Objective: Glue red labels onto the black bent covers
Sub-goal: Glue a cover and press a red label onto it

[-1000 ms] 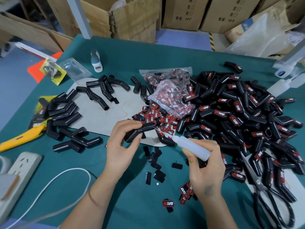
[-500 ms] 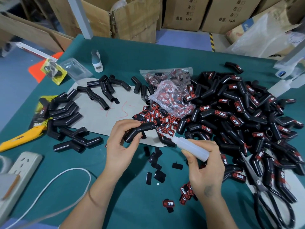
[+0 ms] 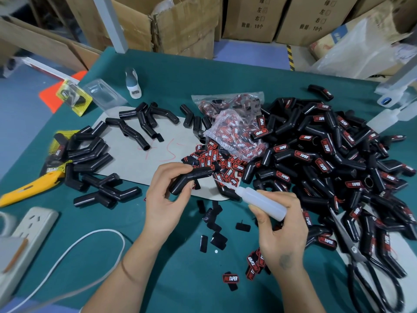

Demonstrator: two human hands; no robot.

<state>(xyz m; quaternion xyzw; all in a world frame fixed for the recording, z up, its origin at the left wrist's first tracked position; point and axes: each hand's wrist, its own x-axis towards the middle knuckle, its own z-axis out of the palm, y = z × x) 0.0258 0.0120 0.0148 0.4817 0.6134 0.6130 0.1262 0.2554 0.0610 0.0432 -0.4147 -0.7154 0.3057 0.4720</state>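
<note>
My left hand (image 3: 165, 197) still grips a bare black cover (image 3: 191, 178) near the middle. My right hand (image 3: 278, 224) still holds the glue bottle (image 3: 262, 201), tip beside it. Nothing moved much; gluing comes next.

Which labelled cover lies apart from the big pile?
The labelled cover at the far right of the table, lying alone on the green cloth beyond the big pile; the other labelled ones are heaped together.
</note>
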